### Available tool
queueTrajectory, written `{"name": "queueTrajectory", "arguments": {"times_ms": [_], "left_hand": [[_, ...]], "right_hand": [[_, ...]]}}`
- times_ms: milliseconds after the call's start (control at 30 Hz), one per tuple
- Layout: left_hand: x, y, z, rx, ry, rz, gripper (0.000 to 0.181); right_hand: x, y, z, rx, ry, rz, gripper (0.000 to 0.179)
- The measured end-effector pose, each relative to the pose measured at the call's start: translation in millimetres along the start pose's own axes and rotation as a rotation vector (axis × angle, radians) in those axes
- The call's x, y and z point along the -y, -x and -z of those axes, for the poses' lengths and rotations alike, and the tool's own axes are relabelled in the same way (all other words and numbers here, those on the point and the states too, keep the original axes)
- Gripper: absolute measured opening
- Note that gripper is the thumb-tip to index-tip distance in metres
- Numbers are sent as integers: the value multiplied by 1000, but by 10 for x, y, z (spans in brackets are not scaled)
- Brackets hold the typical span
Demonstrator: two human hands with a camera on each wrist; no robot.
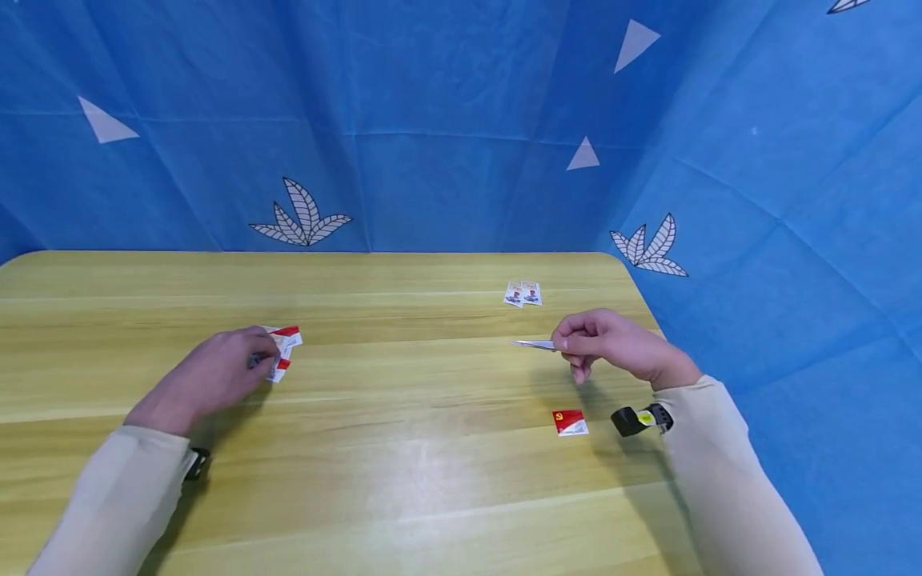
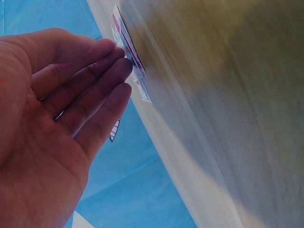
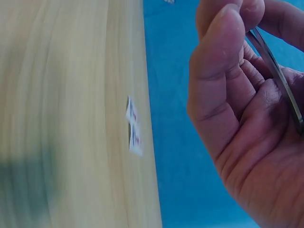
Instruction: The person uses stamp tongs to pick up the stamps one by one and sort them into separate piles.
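On the left, several small stamps (image 1: 285, 352) with red and white printing lie overlapping on the table. My left hand (image 1: 226, 372) is over them, hiding part of the pile. In the left wrist view its fairly straight fingers (image 2: 102, 102) have their tips right at the stamps' edges (image 2: 128, 45). My right hand (image 1: 605, 344) holds metal tweezers (image 1: 535, 345) above the table, their points directed left. In the right wrist view the shank of the tweezers (image 3: 278, 76) runs back across the palm. Between the tips no stamp shows.
A single red and white stamp (image 1: 571, 422) lies below the right hand, near the watch-like band (image 1: 641, 419). Two pale stamps (image 1: 523, 294) lie side by side at the back right. The wooden table (image 1: 403, 432) ends at a blue patterned cloth (image 1: 446, 176) behind and right.
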State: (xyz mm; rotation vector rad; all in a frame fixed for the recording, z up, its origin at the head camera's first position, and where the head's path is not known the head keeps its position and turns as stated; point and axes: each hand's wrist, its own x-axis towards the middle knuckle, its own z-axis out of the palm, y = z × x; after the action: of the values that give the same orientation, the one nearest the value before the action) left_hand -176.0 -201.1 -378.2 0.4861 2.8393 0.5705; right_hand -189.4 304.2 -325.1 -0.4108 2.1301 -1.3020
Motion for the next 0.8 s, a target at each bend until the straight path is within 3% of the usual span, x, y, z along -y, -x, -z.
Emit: {"name": "queueTrajectory", "arguments": {"times_ms": [167, 500, 800], "left_hand": [[0, 3, -1, -3, -3, -2, 21], [22, -12, 23, -1, -1, -8, 22], [21, -3, 30, 1, 21, 7, 26]], "right_hand": [[106, -201, -107, 8, -19, 13, 22], [256, -613, -306, -72, -69, 66, 19], [337, -974, -588, -19, -71, 87, 21]]}}
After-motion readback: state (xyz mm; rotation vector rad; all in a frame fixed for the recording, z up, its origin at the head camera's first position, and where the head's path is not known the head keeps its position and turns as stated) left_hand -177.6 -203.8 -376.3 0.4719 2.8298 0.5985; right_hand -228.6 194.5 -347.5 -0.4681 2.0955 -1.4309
